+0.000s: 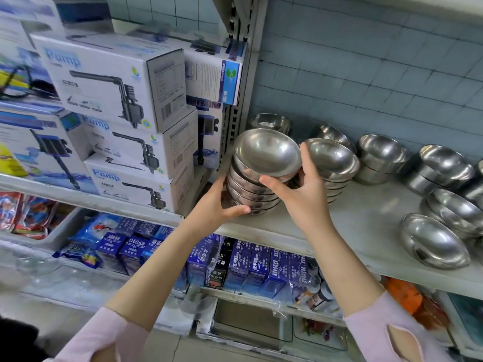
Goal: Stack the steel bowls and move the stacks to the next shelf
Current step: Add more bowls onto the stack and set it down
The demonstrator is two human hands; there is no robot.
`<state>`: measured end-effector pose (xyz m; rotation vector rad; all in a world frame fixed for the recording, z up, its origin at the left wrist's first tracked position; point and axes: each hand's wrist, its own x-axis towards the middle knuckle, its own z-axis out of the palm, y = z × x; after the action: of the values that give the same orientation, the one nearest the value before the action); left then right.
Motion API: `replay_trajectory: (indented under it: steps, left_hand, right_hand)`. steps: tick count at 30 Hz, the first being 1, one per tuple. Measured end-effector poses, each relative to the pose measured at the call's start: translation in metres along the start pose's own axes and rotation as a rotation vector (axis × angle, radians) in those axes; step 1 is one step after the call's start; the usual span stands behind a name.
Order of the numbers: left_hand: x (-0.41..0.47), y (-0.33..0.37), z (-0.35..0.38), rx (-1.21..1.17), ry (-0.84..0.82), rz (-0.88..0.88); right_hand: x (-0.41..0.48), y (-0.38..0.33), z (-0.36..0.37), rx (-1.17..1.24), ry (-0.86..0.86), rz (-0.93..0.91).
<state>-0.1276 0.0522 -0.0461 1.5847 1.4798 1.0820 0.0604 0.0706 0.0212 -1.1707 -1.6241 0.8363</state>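
Shiny nested bowl stack [252,190], leaning; left hand [215,205], right hand [300,195] clasp it.

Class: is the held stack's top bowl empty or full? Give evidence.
Empty: the top bowl shows only bare shiny steel inside; left hand and right hand grip the stack.

The tall stack of round steel bowls [256,178] is polished metal, smooth and mirror-bright, with blurred reflections inside the top bowl and darker bands under the rims. The shorter stack of steel bowls [332,163] just beside it and the loose shiny steel bowls [439,241] have the same glossy finish. The pale grey shelf board [366,218] under them looks painted, smooth and matt. The pale blue tiled wall [366,61] has a dull sheen. The white cardboard pump boxes [104,82] are printed and slightly glossy. The pink sleeves [389,333] are soft matt cloth.
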Motion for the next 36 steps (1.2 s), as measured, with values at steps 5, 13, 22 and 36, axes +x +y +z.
replay_trajectory:
  steps: [5,13,22,36]
  left_hand:
    - [0.001,-0.003,0.002,0.075,0.006,0.036]
    - [0.001,-0.005,0.002,0.085,0.0,0.026]
    - [0.004,-0.008,0.006,0.022,0.05,0.005]
    - [-0.064,0.028,0.032,0.012,0.393,0.119]
  right_hand:
    - [-0.003,0.007,0.007,-0.002,0.003,0.027]
    - [0.002,0.02,0.014,0.059,-0.028,0.061]
    - [0.022,0.03,0.011,0.105,-0.161,0.083]
    - [-0.078,0.015,-0.057,0.158,0.137,0.07]
